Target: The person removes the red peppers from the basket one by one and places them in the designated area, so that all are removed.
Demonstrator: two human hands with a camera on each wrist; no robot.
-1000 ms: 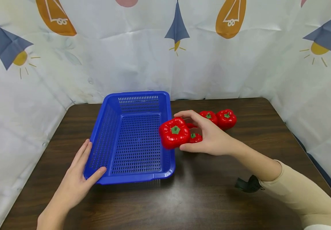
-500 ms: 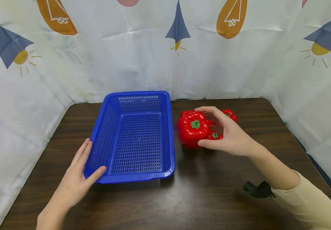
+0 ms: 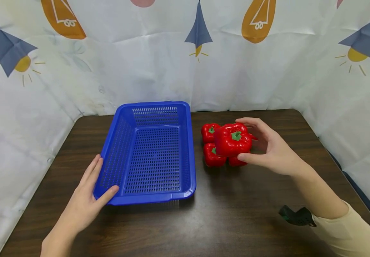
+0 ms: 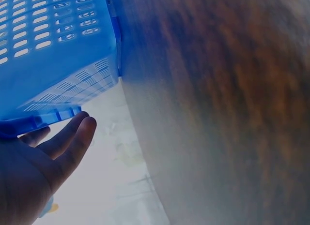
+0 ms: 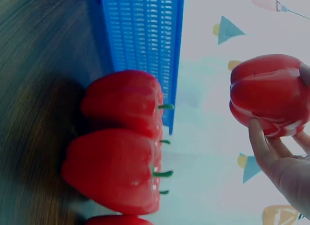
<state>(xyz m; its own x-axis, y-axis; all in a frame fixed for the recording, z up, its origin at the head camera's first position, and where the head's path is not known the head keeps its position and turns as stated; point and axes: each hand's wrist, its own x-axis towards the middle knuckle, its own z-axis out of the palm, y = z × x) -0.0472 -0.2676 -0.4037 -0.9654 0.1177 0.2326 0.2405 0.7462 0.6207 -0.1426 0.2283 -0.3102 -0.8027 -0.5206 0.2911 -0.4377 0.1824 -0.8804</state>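
Note:
My right hand [image 3: 271, 150] holds a glossy red bell pepper [image 3: 233, 139] with a green stem, raised over a group of red bell peppers on the table. In the right wrist view, thumb and fingers grip the held pepper [image 5: 269, 92], while other peppers [image 5: 114, 167] sit below and to the left. My left hand [image 3: 83, 200] rests at the near left corner of a blue plastic basket [image 3: 189, 150]. Its fingers lie fairly straight along the outside, with the thumb over the near rim. The left wrist view shows these fingers beside the basket's rim [image 4: 41, 119].
The dark wooden table [image 3: 185, 232] carries the basket on the left and the peppers [image 3: 214, 155] close to its right side. Behind the table hangs a white patterned curtain [image 3: 140, 71]. A black strap [image 3: 297, 216] sits by the right sleeve.
My right hand has moved right with the pepper, from beside the basket's right rim to above the other peppers. My left hand and the basket have stayed in place.

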